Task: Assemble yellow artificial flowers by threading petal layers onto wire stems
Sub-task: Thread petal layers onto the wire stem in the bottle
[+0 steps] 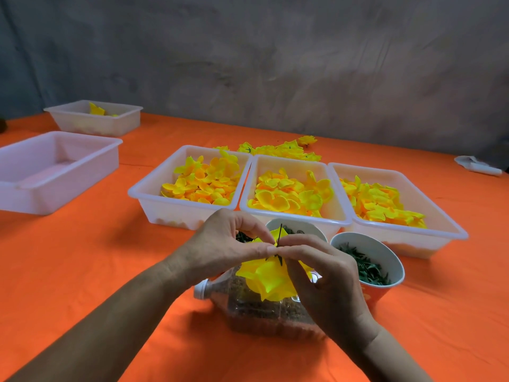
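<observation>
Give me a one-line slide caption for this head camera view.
Both hands, left hand and right hand, pinch a yellow flower on its wire stem, before three trays of petals.

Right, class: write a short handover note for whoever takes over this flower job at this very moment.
Left hand and right hand both pinch the wire stem, with yellow petal layers already threaded on it. Three trays of loose petals sit just behind; finished flowers lie beyond them. Cup of green pieces at right. Left: finish this flower, then carry on with the rest.
</observation>
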Demonstrator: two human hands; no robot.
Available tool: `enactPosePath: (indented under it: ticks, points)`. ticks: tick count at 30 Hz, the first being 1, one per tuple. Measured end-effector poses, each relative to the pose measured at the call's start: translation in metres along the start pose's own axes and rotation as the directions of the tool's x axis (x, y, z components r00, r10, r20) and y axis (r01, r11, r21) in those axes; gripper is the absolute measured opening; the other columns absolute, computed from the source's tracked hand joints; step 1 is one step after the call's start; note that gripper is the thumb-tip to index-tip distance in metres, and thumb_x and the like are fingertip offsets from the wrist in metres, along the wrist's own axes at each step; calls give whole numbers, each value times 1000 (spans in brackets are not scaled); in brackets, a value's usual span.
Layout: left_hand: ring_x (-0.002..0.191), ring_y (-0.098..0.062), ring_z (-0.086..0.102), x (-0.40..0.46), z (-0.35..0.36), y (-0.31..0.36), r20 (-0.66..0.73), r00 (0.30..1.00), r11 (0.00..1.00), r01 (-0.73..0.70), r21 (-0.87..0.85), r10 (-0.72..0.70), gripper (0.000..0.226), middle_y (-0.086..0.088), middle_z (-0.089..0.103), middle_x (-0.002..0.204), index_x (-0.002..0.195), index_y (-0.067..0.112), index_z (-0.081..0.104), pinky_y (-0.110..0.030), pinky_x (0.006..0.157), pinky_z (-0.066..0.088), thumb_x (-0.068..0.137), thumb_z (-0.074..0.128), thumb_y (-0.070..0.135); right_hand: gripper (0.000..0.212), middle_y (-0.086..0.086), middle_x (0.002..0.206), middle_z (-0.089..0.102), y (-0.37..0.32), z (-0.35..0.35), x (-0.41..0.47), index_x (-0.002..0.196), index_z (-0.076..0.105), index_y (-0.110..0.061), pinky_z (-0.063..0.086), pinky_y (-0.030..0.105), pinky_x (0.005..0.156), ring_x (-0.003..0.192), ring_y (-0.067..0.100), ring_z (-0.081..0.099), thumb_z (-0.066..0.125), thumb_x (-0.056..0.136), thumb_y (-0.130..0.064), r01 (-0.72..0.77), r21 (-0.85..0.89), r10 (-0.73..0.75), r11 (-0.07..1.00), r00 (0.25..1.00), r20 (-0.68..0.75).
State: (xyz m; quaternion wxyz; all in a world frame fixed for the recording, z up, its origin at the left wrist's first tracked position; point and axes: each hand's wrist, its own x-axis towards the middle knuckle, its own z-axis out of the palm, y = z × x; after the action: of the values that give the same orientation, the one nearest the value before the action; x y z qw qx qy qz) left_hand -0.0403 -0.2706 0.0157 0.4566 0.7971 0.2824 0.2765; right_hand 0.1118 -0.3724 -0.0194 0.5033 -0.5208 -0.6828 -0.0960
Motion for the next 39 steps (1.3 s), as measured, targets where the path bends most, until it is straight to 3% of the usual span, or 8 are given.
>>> enactPosePath:
  ticks: [3,5,9,15,21,28,32,39]
  points:
    - [100,-12,63,-1,0,-1,-6,999,998,-35,56,36,13,3,70,96,78,23,76,-41,94,48,68,84,20,15,-8,89,71,-3,-1,0,82,75,-13,51,18,77,87,3,66,67,75,-4,-110,47,110,993,994,8]
    - [99,-10,63,-1,1,-1,-20,999,996,-49,74,51,12,6,70,95,76,26,76,-43,93,48,68,83,21,12,-11,86,72,-5,-2,2,82,75,-17,50,17,76,86,1,66,68,75,-11,-193,72,192,979,981,11]
    - [96,-9,64,0,4,0,-67,995,995,-73,73,78,10,5,70,92,73,25,75,-41,93,47,72,81,17,10,-12,83,72,-7,-5,8,85,76,-20,41,8,72,85,2,62,78,75,-17,-318,41,316,947,948,46]
    - [88,-3,63,1,4,2,-84,990,985,-104,137,116,17,6,68,89,68,31,71,-27,81,50,72,80,17,6,-11,80,70,-5,-8,17,82,77,-25,40,15,71,85,5,61,76,77,-23,-448,43,433,893,881,190]
    - [86,-9,64,4,3,6,-40,990,973,-127,193,137,12,6,67,87,69,22,74,-35,83,50,71,81,11,2,-11,80,70,-3,-11,25,75,76,-27,47,26,76,87,4,62,77,75,-25,-469,1,454,883,855,250]
    - [86,-12,64,4,6,6,-40,980,943,-178,282,197,8,7,66,86,71,17,76,-38,81,50,71,81,11,4,-9,77,70,1,-9,25,71,76,-25,41,20,69,81,6,62,79,73,-24,-454,-17,442,891,859,258]
    - [84,-14,64,2,8,5,-48,973,934,-200,297,224,7,4,68,84,71,13,75,-38,79,51,71,81,9,4,-7,76,70,1,-7,23,71,76,-23,44,27,71,83,13,61,80,73,-22,-447,-15,437,894,865,246]
    - [93,-15,61,4,11,5,2,980,893,-183,411,200,4,6,68,89,74,16,75,-39,88,45,74,79,15,5,-8,76,68,0,-6,22,71,75,-21,45,27,73,81,11,61,79,74,-20,-470,-32,458,882,839,293]
